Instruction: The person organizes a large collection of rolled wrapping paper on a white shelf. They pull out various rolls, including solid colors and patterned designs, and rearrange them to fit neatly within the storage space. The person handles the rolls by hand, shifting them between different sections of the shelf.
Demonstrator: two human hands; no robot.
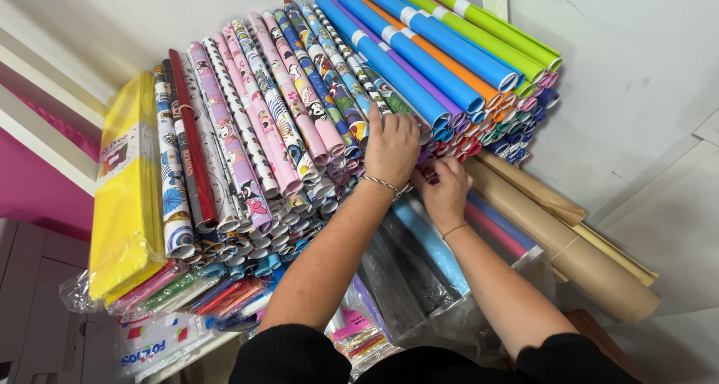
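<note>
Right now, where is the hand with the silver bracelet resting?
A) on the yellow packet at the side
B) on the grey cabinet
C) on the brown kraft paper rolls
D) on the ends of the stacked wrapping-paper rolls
D: the left hand, with the bracelet at its wrist, lies on the ends of the wrapping-paper rolls, with the right hand just beside it.

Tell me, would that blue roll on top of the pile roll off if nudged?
Probably. The blue roll is a smooth round tube lying on other rolls, so it may slide or roll sideways. It looks like hollow rolled paper, likely light and easily dented. The left hand and right hand press the roll ends below it.
</note>
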